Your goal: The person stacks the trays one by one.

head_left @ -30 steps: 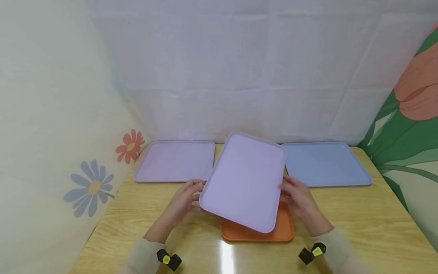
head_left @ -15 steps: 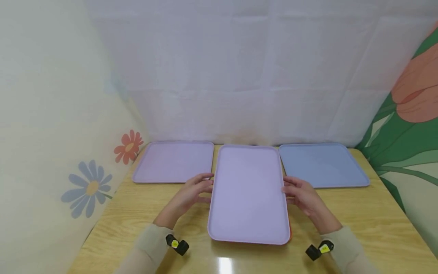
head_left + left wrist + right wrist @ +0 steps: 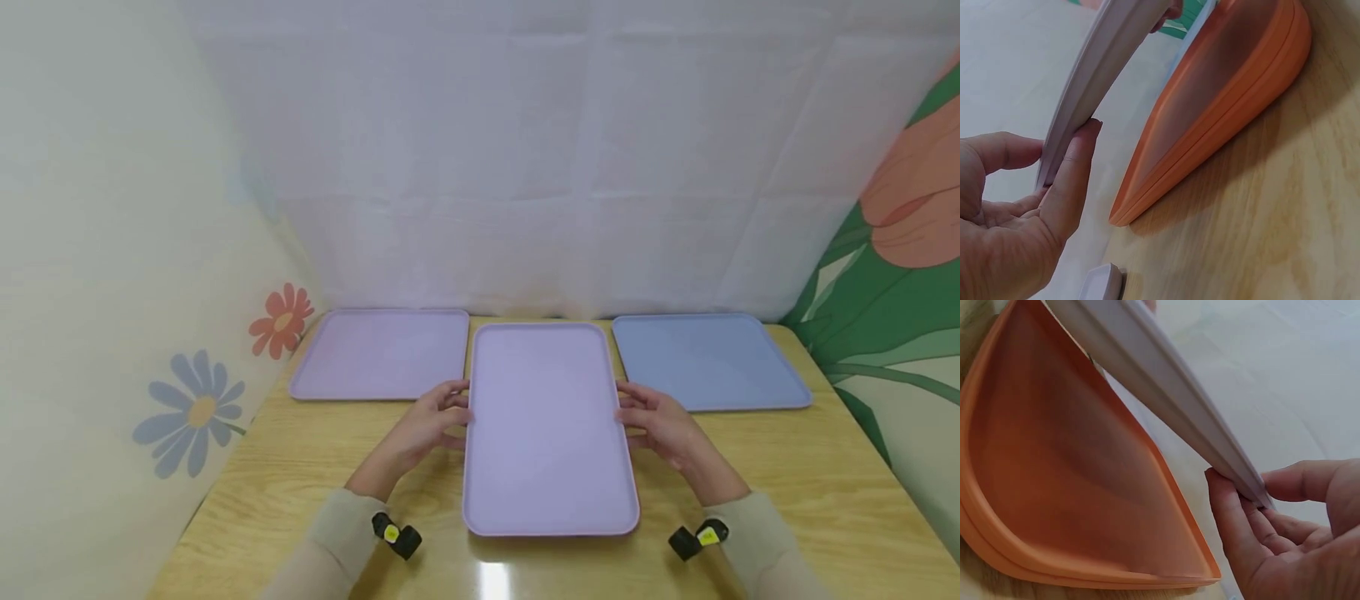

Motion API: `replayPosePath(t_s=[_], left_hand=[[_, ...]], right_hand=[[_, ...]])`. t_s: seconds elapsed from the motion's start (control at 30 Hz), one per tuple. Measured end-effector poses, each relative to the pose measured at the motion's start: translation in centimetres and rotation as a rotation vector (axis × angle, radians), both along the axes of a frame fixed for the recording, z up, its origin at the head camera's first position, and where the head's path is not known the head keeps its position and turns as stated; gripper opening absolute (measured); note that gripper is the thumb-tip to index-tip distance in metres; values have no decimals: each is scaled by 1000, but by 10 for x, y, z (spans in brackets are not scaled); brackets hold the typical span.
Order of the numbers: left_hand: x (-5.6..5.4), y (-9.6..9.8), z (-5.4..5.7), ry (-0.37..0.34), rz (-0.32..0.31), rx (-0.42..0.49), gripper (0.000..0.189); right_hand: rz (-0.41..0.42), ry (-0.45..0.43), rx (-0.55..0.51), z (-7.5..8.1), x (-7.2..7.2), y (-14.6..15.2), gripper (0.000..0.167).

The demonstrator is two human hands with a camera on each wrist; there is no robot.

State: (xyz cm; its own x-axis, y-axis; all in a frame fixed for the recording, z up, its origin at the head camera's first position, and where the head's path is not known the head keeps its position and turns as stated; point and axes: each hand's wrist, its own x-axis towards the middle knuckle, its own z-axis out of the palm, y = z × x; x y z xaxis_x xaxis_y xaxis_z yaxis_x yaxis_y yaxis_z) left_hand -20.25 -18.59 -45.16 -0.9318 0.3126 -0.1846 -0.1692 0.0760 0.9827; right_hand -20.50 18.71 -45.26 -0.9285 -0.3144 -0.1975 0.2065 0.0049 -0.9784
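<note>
A light purple tray [image 3: 551,429] is held level between my two hands, its long sides running away from me. My left hand [image 3: 423,427] pinches its left edge, the thumb [image 3: 1013,150] on top and fingers [image 3: 1072,178] underneath. On the opposite edge my right hand [image 3: 666,427] grips in the same way, thumb [image 3: 1300,478] above and fingers [image 3: 1232,515] below. Both wrist views show a gap between this tray and an orange tray [image 3: 1072,450] lying on the table beneath it. From the head view the orange tray is hidden under the purple one.
Another light purple tray [image 3: 381,354] lies at the back left of the wooden table [image 3: 300,467], and a blue tray [image 3: 708,362] at the back right. A white cloth [image 3: 480,167] hangs behind them. Flower-printed panels stand at the left [image 3: 97,250] and right [image 3: 922,325].
The held purple tray has turned from a slant to straight and come down toward me over the orange tray, covering it in the head view. Both hands have kept their hold.
</note>
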Motion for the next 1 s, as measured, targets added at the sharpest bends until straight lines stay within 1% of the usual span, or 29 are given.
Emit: replayPosePath(t_s=[0.2, 0.47, 0.63, 0.77, 1.0], left_hand=[[-3, 1, -2, -15, 12, -4, 65], [-7, 4, -6, -3, -2, -17, 63], [-9, 8, -8, -27, 6, -23, 66], [-12, 9, -13, -49, 17, -23, 67], [-16, 14, -20, -52, 16, -33, 66]], right_hand=[[-9, -14, 37, 0, -2, -1, 68], [-33, -25, 103, -2, -4, -1, 67], [-46, -21, 124, -3, -5, -1, 66], [-48, -23, 138, -4, -5, 0, 66], [-56, -26, 172, -10, -7, 1, 66]])
